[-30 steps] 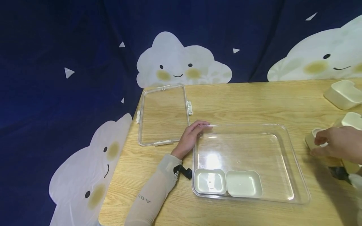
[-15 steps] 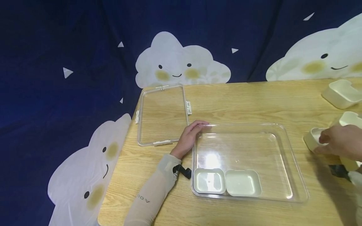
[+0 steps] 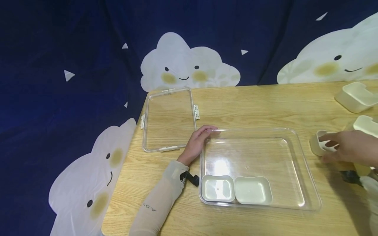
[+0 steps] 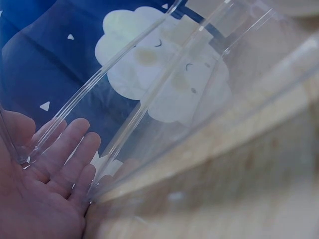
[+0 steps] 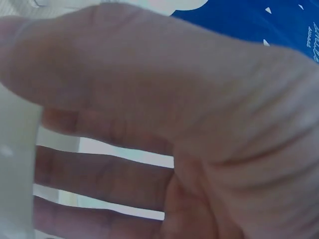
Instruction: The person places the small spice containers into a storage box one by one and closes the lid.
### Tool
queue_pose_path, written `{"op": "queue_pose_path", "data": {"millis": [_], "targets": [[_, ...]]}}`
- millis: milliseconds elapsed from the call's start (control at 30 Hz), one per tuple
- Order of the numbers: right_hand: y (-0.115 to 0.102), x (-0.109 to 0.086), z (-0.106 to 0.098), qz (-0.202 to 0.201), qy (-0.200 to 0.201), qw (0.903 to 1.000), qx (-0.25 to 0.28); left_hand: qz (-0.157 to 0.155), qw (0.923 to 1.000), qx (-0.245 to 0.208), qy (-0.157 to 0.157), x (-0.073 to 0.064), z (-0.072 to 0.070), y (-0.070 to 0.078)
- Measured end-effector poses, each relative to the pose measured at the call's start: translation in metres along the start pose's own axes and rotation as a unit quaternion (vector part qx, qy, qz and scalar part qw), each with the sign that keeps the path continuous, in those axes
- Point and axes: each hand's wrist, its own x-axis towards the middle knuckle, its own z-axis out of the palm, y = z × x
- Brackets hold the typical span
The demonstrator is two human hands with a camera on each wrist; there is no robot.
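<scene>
My right hand (image 3: 351, 146) pinches the wall of a small cream storage bin (image 3: 316, 145) beside the right side of a large clear plastic box (image 3: 251, 157). In the right wrist view, the thumb lies across the near side of the bin wall (image 5: 17, 149) and the fingers lie behind it. Part of this bin is covered by the hand. My left hand (image 3: 195, 144) rests against the clear box's far left corner, fingers nearly straight along its wall. Two cream bins stand inside along the near edge: a smaller one (image 3: 218, 188) in the left corner and a wider one (image 3: 254, 190).
A clear lid (image 3: 169, 121) with white clips lies on the table at the back left. At the right, a cream bin with a notched side (image 3: 355, 98) stands farther back. Another cream bin (image 3: 366, 124) is partly behind my right hand. A dark blue cloud-print curtain (image 3: 97, 42) borders the wooden table (image 3: 251, 101).
My right hand has moved left, and the small cream bin has shifted left with it toward the clear box. My left hand keeps its place on the box corner.
</scene>
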Motion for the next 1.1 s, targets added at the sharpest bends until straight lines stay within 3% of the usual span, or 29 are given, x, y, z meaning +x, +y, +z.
{"op": "queue_pose_path", "data": {"millis": [333, 500, 733, 1100], "targets": [[0.006, 0.011, 0.010, -0.014, -0.010, 0.9996, 0.021, -0.001, 1.0000, -0.003, -0.005, 0.001, 0.000, 0.000], [0.003, 0.012, 0.014, -0.017, 0.011, 0.9998, 0.004, 0.003, 1.0000, -0.001, 0.000, 0.000, 0.000, 0.000], [-0.004, 0.011, 0.011, -0.051, 0.058, 0.9969, -0.012, 0.002, 1.0000, 0.003, 0.000, 0.000, 0.000, -0.001], [-0.005, 0.015, 0.012, -0.048, 0.059, 0.9971, 0.003, 0.008, 1.0000, -0.003, -0.004, 0.000, 0.000, 0.001]]}}
